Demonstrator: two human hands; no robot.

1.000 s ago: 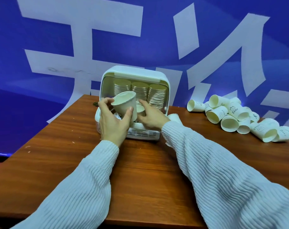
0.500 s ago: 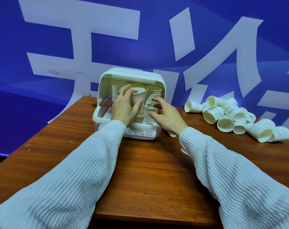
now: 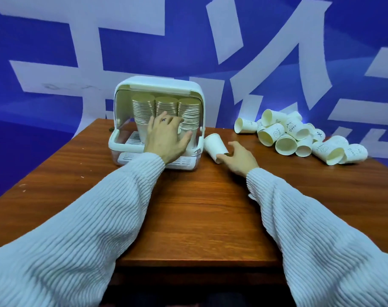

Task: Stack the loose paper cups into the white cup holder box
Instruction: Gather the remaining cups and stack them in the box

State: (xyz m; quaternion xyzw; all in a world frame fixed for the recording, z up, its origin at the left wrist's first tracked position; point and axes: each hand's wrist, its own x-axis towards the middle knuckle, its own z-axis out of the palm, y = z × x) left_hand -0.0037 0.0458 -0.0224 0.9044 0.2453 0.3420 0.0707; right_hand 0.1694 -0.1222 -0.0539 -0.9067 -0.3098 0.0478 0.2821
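3 stacks (image 3: 166, 111) are already stood in the box (image 3: 158, 85); the flat left hand (image 3: 166, 138) presses them, a cup (image 3: 215, 145) is touched by the loosely open right hand (image 3: 239, 158), and a pile (image 3: 299, 136) is left.

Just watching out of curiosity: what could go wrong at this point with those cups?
The left hand is spread against the tall stacks inside the white box; a nudge might topple them. The right hand reaches a lone cup lying on its side, which could roll away or get crushed.
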